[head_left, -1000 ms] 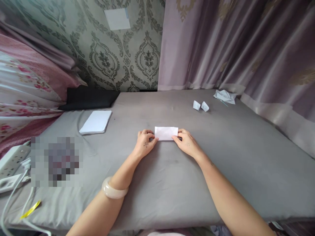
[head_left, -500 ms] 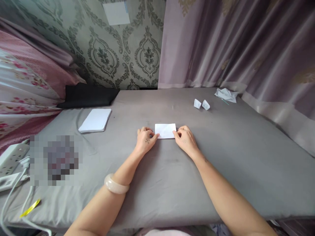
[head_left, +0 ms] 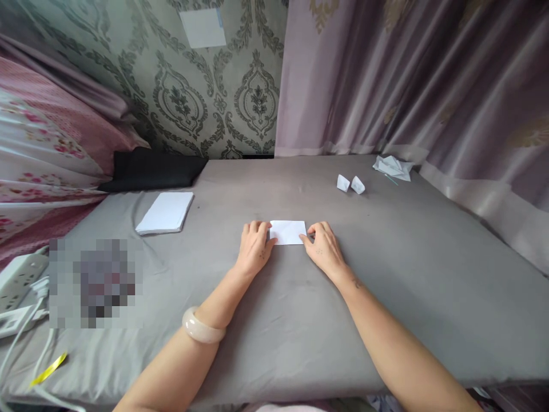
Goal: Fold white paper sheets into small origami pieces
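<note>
A small white rectangle of folded paper [head_left: 287,232] lies on the grey cloth in front of me, its long side running left to right. My left hand [head_left: 256,243] is at its left end, the thumb at the lower corner and the fingertips at the upper corner. At the opposite end, my right hand [head_left: 322,243] pinches the paper's lower right corner, thumb on top and fingers curled beside the edge. A pale bangle [head_left: 202,326] circles my left forearm.
A stack of white paper [head_left: 167,212] lies to the left. Two small folded paper pieces [head_left: 343,183] and crumpled white paper [head_left: 393,167] are at the back right. Black cloth [head_left: 154,169], power strips [head_left: 19,277] and a yellow strip [head_left: 49,369] are on the left.
My left hand has turned, bringing its fingertips up to the paper's upper left corner. The right hand stays at the right end. The whole view has shifted slightly.
</note>
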Tool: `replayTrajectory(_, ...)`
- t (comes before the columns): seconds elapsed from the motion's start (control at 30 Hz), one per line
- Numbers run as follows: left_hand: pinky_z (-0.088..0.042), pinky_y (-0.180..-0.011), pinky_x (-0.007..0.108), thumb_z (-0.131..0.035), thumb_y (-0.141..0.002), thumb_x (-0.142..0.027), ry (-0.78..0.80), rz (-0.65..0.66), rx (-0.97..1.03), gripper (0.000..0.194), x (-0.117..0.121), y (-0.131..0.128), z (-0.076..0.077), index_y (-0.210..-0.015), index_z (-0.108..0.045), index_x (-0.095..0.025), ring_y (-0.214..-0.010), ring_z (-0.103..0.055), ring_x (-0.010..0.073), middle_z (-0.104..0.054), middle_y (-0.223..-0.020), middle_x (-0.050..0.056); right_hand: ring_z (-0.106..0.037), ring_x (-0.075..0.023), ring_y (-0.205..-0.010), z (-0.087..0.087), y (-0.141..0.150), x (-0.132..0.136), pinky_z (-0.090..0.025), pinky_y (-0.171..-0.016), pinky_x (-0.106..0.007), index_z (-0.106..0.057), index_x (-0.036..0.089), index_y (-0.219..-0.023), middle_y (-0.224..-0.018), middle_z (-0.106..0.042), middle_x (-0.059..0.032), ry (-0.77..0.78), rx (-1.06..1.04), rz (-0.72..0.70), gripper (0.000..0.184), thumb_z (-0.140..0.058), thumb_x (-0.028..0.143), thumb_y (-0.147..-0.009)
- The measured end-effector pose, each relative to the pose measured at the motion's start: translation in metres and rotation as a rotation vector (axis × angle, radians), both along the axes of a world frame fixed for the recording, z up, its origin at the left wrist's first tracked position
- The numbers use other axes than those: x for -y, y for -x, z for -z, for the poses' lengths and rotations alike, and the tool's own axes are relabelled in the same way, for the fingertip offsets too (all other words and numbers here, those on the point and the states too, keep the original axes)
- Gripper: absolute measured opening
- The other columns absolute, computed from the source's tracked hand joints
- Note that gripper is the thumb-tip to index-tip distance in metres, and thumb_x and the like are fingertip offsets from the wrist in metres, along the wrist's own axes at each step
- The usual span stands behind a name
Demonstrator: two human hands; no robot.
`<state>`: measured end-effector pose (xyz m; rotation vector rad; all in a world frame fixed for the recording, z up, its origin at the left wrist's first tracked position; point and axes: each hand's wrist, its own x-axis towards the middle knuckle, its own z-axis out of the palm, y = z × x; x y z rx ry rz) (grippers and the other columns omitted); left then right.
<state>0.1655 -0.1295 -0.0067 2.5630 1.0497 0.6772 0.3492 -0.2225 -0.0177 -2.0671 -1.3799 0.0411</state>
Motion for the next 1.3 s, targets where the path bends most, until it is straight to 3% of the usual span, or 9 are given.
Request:
replayTrajectory(0.17, -0.041, -0.085, 0.037, -0.039, -0.095, -0.023, -0.109, 0.315, -0.145, 0.024, 0.008, -0.002, -0.006, -0.106, -0.061, -0.02, -0.101, -0.053, 0.0246, -0.062, -0.112, 0.009, -0.058, -0.0204, -0.091, -0.009, -0.003, 0.008, -0.048, -0.082, -0.033, -0.063, 0.021, -0.089, -0.099, -0.058, -0.0074, 0.027, -0.009, -0.171, 0.01, -0.054, 0.024, -0.087)
replayTrajectory(0.33, -0.042, -0.08, 0.034, -0.04, -0.097, -0.034, -0.142, 0.286, -0.171, 0.028, 0.009, -0.003, -0.006, -0.1, -0.063, -0.019, -0.096, -0.058, 0.0229, -0.065, -0.108, 0.009, -0.054, -0.024, -0.109, -0.019, -0.008, 0.017, -0.046, -0.091, -0.037, -0.065, 0.023, -0.104, -0.119, -0.056, -0.0075, 0.095, 0.095, -0.367, 0.019, -0.061, 0.029, -0.086)
replayTrajectory(0.5, -0.041, -0.075, 0.034, -0.034, -0.099, -0.028, -0.234, 0.273, -0.212, 0.033, 0.007, -0.003, -0.008, -0.096, -0.064, -0.017, -0.092, -0.061, 0.0219, -0.069, -0.101, 0.009, -0.058, -0.0214, -0.101, -0.023, -0.006, 0.017, -0.048, -0.079, -0.033, -0.065, 0.022, -0.099, -0.115, -0.06, -0.0074, 0.091, 0.235, -0.378, 0.02, -0.045, 0.023, -0.095)
replayTrajectory(0.63, -0.042, -0.082, 0.036, -0.041, -0.097, -0.033, -0.186, 0.288, -0.055, 0.029, 0.009, -0.003, -0.011, -0.107, -0.064, -0.017, -0.093, -0.063, 0.022, -0.071, -0.101, 0.01, -0.058, -0.0214, -0.092, -0.033, 0.005, 0.015, -0.046, -0.08, -0.036, -0.064, 0.02, -0.095, -0.107, -0.063, -0.009, 0.0, 0.3, -0.356, 0.026, -0.039, 0.019, -0.096)
replayTrajectory(0.73, -0.042, -0.085, 0.035, -0.048, -0.094, -0.038, 0.064, 0.256, 0.203, 0.029, 0.014, -0.005, -0.018, -0.102, -0.068, -0.019, -0.083, -0.065, 0.0191, -0.073, -0.091, 0.007, -0.058, -0.0223, -0.096, -0.047, 0.01, 0.017, -0.044, -0.087, -0.039, -0.063, 0.02, -0.092, -0.107, -0.063, -0.01, -0.191, 0.104, -0.344, 0.023, -0.041, 0.026, -0.096)
replayTrajectory(0.83, -0.046, -0.071, 0.028, -0.056, -0.087, -0.045, 0.613, 0.144, 0.519, 0.032, 0.024, -0.008, -0.027, -0.091, -0.072, -0.017, -0.072, -0.063, 0.0162, -0.073, -0.082, 0.005, -0.061, -0.0208, -0.098, -0.059, 0.006, 0.02, -0.047, -0.087, -0.036, -0.058, 0.021, -0.109, -0.107, -0.065, -0.0096, -0.396, -0.463, -0.216, 0.031, -0.045, 0.045, -0.094)
replayTrajectory(0.97, -0.045, -0.064, 0.023, -0.07, -0.075, -0.046, 1.145, 0.053, 0.726, 0.035, 0.034, -0.012, -0.031, -0.088, -0.073, -0.013, -0.068, -0.062, 0.0137, -0.072, -0.08, 0.007, -0.066, -0.0207, -0.088, -0.061, -0.001, 0.019, -0.051, -0.074, -0.03, -0.063, 0.017, -0.101, -0.098, -0.07, -0.0108, -0.248, -1.155, -0.09, 0.057, -0.043, 0.068, -0.085)
replayTrajectory(1.07, -0.044, -0.061, 0.022, -0.073, -0.072, -0.045, 1.249, 0.018, 0.729, 0.035, 0.037, -0.014, -0.026, -0.087, -0.072, -0.013, -0.064, -0.061, 0.0121, -0.071, -0.077, 0.006, -0.067, -0.0201, -0.074, -0.055, 0.006, 0.016, -0.05, -0.065, -0.028, -0.068, 0.015, -0.088, -0.083, -0.072, -0.0084, -0.041, -1.378, -0.157, 0.049, -0.066, 0.061, -0.073)
replayTrajectory(1.3, -0.042, -0.053, 0.02, -0.074, -0.071, -0.044, 1.337, 0.116, 0.483, 0.034, 0.034, -0.013, -0.026, -0.078, -0.067, -0.011, -0.058, -0.064, 0.0124, -0.068, -0.067, 0.005, -0.065, -0.018, -0.062, -0.045, 0.011, 0.01, -0.051, -0.058, -0.028, -0.071, 0.012, -0.08, -0.07, -0.072, -0.0054, -0.106, -1.394, 0.028, 0.039, -0.086, 0.036, -0.054)
